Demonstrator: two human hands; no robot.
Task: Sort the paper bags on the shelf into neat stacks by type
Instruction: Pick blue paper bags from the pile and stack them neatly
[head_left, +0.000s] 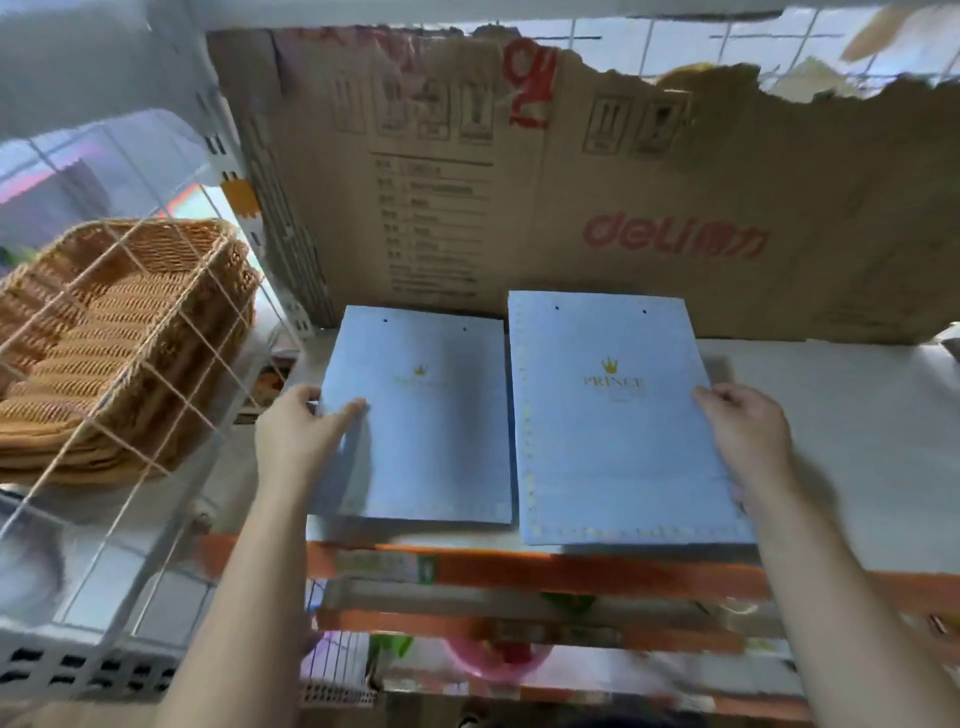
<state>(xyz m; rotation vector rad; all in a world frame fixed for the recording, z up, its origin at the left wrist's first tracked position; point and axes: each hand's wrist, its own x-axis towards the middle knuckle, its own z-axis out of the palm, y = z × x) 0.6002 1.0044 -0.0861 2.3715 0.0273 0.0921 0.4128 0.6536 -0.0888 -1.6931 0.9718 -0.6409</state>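
Two flat light-blue paper bags with a gold crown logo lie side by side on the white shelf (841, 447). The smaller bag (431, 415) is on the left, the larger bag (618, 415), printed PRINCE, on the right. My left hand (301, 431) grips the left edge of the smaller bag, thumb on top and fingers under the edge. My right hand (748, 431) holds the right edge of the larger bag, fingers curled over it. The larger bag's near edge sticks out slightly over the shelf's orange front rail.
A torn brown cardboard box (519, 182) with red "deli" print stands behind the bags. Wicker baskets (119, 332) sit stacked behind a white wire grid on the left. The orange shelf rail (571, 571) runs below, with lower shelves holding blurred items.
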